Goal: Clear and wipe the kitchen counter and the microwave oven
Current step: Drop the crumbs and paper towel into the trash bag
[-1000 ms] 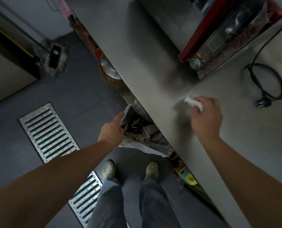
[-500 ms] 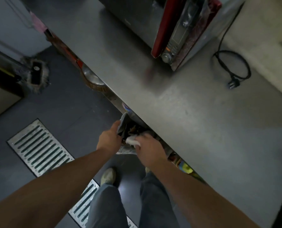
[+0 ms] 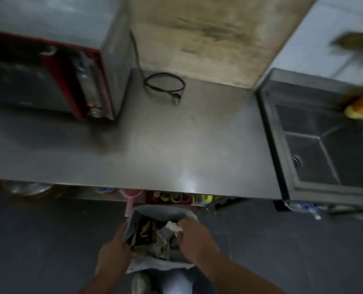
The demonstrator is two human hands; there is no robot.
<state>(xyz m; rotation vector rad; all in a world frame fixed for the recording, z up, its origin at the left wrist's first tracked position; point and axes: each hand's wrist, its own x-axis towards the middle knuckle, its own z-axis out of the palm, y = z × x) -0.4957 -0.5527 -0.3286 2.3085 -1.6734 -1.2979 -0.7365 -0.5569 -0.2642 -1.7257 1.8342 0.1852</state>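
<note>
**Tissue over the waste bag**

Tissue [image 3: 173, 225], crumpled and white, is pinched in the right hand [image 3: 195, 238] fingers above the open waste bag [image 3: 161, 213]. Left hand [image 3: 112, 255] fingers grip the bag's rim. Bench [image 3: 155, 145] carries the microwave [image 3: 49, 77].

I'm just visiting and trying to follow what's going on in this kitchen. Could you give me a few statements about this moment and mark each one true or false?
1. The left hand grips the edge of the rubbish bag. True.
2. The right hand is wiping the counter. False: it is over the open bag, below the counter's front edge, holding a white crumpled wad.
3. The power cord lies coiled on the counter with its plug loose. True.
4. The microwave oven stands to the right of the sink. False: it stands at the left end of the counter, the sink at the right.
5. The bag is empty. False: there is rubbish inside it.
</note>
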